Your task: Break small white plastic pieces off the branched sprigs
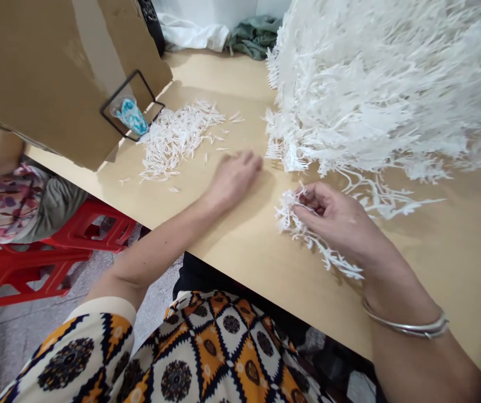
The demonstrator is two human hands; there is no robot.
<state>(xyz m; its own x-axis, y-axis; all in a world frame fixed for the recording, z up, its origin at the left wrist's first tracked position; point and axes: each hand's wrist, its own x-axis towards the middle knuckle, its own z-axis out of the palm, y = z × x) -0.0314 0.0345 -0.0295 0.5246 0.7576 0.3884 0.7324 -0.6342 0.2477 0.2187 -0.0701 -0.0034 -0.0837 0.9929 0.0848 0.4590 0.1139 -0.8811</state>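
My right hand (pixel 333 215) pinches a cluster of white branching plastic sprigs (pixel 307 235) near the table's front edge, and the strands trail down below the fingers. To its left, just above the tabletop, is my left hand (pixel 237 178), blurred by motion with its fingers hard to make out. A loose heap of small white slivers (pixel 177 137) lies beyond the left hand, with several stray pieces around it. Behind my right hand rises a large pile of white branching plastic strands (pixel 383 89), some spilling forward onto the table.
A large cardboard box (pixel 56 67) leans at the left beside a black wire stand (pixel 121 89) and a blue-and-white wrapped item (pixel 131 116). White cloth (pixel 194 36) and green cloth (pixel 255 36) lie at the back. Another person (pixel 8 196) sits at left, near red stools (pixel 85 226).
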